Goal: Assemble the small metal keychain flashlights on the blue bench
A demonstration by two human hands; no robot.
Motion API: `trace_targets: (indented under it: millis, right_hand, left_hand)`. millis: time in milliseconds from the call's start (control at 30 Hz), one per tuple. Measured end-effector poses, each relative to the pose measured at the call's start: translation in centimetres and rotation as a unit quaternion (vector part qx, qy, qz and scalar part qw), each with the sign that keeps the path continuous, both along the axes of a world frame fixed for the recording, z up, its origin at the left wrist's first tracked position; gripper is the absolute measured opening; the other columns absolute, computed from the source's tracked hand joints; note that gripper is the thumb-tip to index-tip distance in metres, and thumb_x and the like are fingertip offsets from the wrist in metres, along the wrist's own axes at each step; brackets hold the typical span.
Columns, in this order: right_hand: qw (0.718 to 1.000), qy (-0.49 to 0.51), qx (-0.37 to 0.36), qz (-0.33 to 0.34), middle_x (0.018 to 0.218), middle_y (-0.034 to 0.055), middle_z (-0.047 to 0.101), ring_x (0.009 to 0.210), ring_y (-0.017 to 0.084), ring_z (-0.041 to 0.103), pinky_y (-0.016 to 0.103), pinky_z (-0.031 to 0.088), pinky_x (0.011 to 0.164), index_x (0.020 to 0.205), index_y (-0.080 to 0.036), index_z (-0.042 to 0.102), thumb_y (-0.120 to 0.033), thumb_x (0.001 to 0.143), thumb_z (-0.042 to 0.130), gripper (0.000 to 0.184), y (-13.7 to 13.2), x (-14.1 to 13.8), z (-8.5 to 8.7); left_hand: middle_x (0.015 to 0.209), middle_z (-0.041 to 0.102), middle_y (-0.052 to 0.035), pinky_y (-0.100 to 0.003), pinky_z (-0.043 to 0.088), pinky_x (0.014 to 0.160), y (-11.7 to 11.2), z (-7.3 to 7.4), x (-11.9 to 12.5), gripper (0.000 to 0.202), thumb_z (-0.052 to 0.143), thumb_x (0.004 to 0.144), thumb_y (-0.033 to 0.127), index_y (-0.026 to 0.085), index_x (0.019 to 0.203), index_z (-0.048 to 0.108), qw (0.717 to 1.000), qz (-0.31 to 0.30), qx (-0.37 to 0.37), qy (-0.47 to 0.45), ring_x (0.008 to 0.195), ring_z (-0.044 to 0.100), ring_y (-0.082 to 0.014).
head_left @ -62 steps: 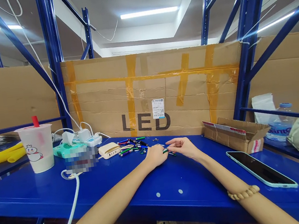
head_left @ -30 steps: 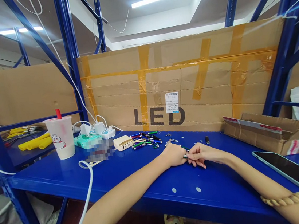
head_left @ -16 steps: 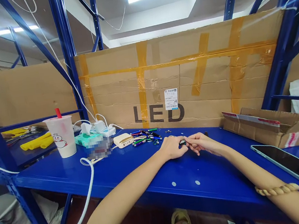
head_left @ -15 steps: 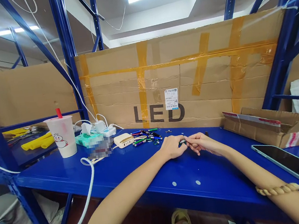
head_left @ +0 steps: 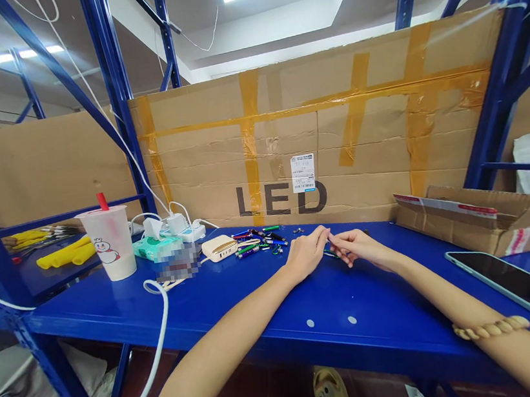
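Note:
My left hand [head_left: 306, 254] rests on the blue steel shelf [head_left: 355, 291] with its fingers stretched toward my right hand and nothing visible in them. My right hand [head_left: 358, 246] pinches a slim green and dark pen-like item [head_left: 331, 253] at its fingertips, just beside the left fingertips. The item is small and partly hidden by my fingers. Left of my hands lies a heap of small coloured metal pens and keyrings [head_left: 258, 240]. A few small dark parts [head_left: 298, 230] sit behind my hands.
A cream power bank [head_left: 220, 248], a green tissue pack [head_left: 149, 247], a power strip with chargers [head_left: 184, 234] and a plastic cup with a red straw [head_left: 113, 243] stand at left. A white cable loops across the shelf. A cardboard box [head_left: 473, 223] and a phone [head_left: 516, 287] lie at right.
My left fingers have lifted and spread, no longer close around the item, which now hangs lower from my right fingertips. The view has tilted slightly.

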State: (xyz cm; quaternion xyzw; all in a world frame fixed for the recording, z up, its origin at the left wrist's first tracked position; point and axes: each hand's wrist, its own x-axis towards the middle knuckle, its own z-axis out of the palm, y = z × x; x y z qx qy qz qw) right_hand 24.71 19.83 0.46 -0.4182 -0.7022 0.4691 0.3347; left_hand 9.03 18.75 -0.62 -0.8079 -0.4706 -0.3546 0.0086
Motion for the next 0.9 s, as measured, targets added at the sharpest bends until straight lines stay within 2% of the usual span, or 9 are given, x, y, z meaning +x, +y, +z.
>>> trace_targets:
  millis: [133,267,533,700,900]
  right_hand:
    - [0.999,0.007,0.034,-0.028,0.057,0.0012,0.049,0.043,0.005,0.044,0.017,0.04,0.039,0.067,-0.01,0.051,-0.071,0.053,0.062,0.063,0.1,-0.2,0.2]
    - [0.996,0.025,0.07,-0.058,0.061,0.0005,0.051,0.045,0.005,0.045,0.017,0.042,0.039,0.081,-0.01,0.057,-0.065,0.047,0.068,0.065,0.3,-0.2,0.0]
    - [0.995,0.031,0.082,-0.042,0.065,0.0029,0.054,0.05,0.007,0.048,0.019,0.045,0.042,0.086,-0.008,0.06,-0.06,0.051,0.068,0.063,0.4,-0.1,-0.2]
    - [0.992,0.04,0.106,-0.047,0.06,0.002,0.053,0.047,0.006,0.046,0.016,0.039,0.04,0.084,-0.007,0.06,-0.059,0.054,0.066,0.06,0.2,-0.1,0.0]
    - [0.993,0.034,0.102,-0.054,0.058,0.0012,0.052,0.046,0.005,0.044,0.015,0.037,0.039,0.082,-0.008,0.059,-0.058,0.054,0.067,0.057,-0.4,-0.6,0.5]
  left_hand:
    - [0.079,0.061,0.0009,-0.021,0.031,0.058,0.4,-0.2,0.2,0.034,0.021,0.093,0.039,0.024,0.092,0.052,0.999,0.013,-0.025,-0.033,0.074,0.058,-0.0158]
    - [0.076,0.059,0.0003,-0.022,0.031,0.06,1.0,-0.5,0.3,0.036,0.022,0.092,0.039,0.022,0.082,0.052,0.996,0.014,-0.044,-0.076,0.073,0.055,-0.0149]
    - [0.069,0.052,0.0008,-0.021,0.031,0.059,1.5,-0.8,0.2,0.034,0.026,0.09,0.037,0.018,0.072,0.047,0.99,-0.023,-0.068,-0.12,0.063,0.047,-0.0121]
    - [0.061,0.047,0.0006,-0.021,0.035,0.058,1.3,-1.0,0.7,0.036,0.021,0.091,0.037,0.016,0.075,0.047,0.969,-0.068,-0.097,-0.217,0.058,0.045,-0.0107]
    - [0.056,0.045,0.0041,-0.021,0.037,0.056,1.2,-1.3,1.1,0.025,0.025,0.089,0.029,0.019,0.092,0.047,0.961,-0.061,-0.102,-0.249,0.051,0.044,-0.0096]
